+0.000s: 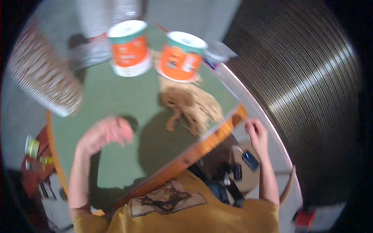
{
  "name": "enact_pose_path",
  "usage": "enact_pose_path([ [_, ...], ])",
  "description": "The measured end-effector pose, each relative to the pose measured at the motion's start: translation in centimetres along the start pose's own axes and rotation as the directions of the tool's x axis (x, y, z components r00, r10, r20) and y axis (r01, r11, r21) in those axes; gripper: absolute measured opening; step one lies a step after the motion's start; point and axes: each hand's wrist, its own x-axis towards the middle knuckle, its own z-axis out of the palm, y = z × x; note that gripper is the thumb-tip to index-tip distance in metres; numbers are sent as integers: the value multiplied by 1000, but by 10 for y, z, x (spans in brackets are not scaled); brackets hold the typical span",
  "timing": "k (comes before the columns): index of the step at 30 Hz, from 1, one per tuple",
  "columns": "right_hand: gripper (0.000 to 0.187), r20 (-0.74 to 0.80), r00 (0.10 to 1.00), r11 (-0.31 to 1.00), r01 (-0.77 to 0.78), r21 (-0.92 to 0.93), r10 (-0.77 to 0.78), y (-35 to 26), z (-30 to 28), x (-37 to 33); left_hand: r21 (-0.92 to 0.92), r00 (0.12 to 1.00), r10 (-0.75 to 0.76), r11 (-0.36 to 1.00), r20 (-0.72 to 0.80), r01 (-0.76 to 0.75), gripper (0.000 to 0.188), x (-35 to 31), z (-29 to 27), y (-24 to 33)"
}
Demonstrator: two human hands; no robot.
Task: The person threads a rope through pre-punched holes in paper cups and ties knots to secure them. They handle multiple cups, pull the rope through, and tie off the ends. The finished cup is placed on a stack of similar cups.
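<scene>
Over the green tabletop (116, 167), my left hand (108, 132) hovers with its fingers curled down. Motion smears those fingers, so I cannot tell whether anything is in them. My right hand (257, 134) is just off the table's right corner, its thumb and fingertips pressed together. What they may pinch is too small to make out. Between the hands and farther back lies a loose bundle of tan cords (194, 103). Behind it stands an orange and green paper tub (182, 58). To its left is an upside-down stack of similar tubs (131, 50), with several white rims at its base.
A tall ribbed tan-and-white stack (46, 73) leans at the left edge. More pale ribbed stacks (93, 17) stand behind. A wooden strip (186, 157) borders the table's near side. Below right are a small black device (250, 160) with a cable and a large ribbed dark surface (295, 70).
</scene>
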Motion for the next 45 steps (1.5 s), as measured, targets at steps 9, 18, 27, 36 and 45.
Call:
enact_pose_path([
  [9,20,462,247,477,729,490,-852,-139,120,11,492,524,-752,306,-399,815,47,-223,162,-193],
  [18,17,391,139,385,634,671,-910,-127,154,-23,54,394,-505,562,-768,825,48,-250,184,-412],
  [27,15,494,274,557,542,629,-825,-88,150,-28,-528,369,-669,739,-645,418,39,-214,242,-247],
  [36,20,580,285,644,418,641,-763,-81,157,-29,-308,321,-551,763,-771,569,37,-186,196,-325],
  [45,21,538,297,615,355,705,-789,-85,167,-31,-225,318,-497,758,-807,612,36,-173,146,-296],
])
